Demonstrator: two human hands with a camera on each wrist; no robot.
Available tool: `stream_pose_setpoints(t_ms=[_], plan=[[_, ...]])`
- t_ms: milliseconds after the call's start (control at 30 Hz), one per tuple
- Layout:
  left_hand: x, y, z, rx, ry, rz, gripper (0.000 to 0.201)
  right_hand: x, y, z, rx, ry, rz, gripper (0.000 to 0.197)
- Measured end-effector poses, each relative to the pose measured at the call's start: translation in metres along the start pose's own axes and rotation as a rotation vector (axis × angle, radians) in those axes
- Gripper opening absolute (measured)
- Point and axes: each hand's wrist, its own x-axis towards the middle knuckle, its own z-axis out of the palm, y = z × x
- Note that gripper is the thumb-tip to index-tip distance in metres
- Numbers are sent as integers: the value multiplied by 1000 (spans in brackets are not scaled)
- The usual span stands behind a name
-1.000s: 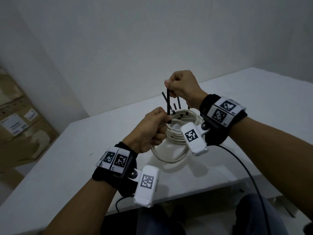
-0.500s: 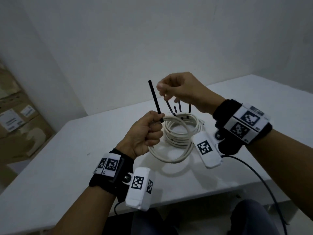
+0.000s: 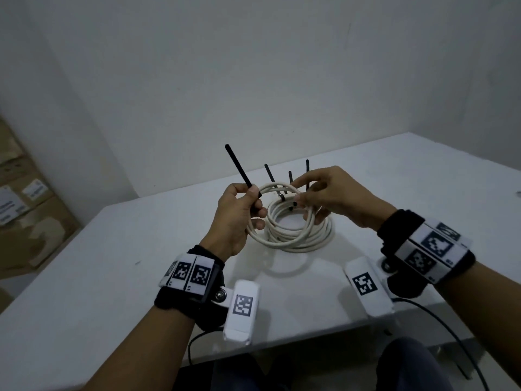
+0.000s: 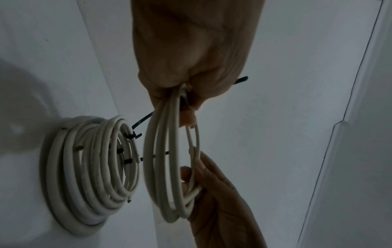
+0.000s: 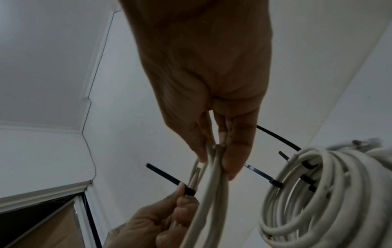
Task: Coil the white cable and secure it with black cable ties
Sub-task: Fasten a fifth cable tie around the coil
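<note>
left hand [image 3: 239, 218]: nearest, at 9 o'clock of the held coil; fingers curled round the white strands and a black cable tie [image 3: 242, 169], whose free tail sticks up toward 11 o'clock.
right hand [image 3: 335, 197]: at 3 o'clock of the same coil; thumb and fingertips pinch the strands on that side.
held coil [image 3: 282, 218]: a few loops of white cable, lifted off the table between both hands, on edge in the left wrist view.
stacked coils [image 3: 315, 238]: white cable bundles lying flat on the table, just behind and below the held coil; whether they touch it cannot be told.
fitted ties [image 3: 308, 173]: three black tails standing up at the stack's 12 o'clock edge.
table [image 3: 112, 263]: white top, bears the stack.
cardboard boxes [image 3: 25, 210]: far off at 9 o'clock, against the wall.
</note>
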Motion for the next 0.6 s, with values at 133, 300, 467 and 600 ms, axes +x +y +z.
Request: stream_pose_setpoints(t_ms=[133, 300, 467, 600], plan=[[7, -1, 1, 64, -11, -39, 10, 3, 10, -5, -8, 53, 1, 14], [17, -1, 7, 110, -13, -89, 14, 12, 20, -9, -25, 98, 45, 13], [35, -2, 16, 261, 56, -46, 14, 29, 21, -16, -98, 138, 113, 12], [49, -2, 28, 207, 95, -87, 11, 46, 26, -21, -151, 171, 138, 12]])
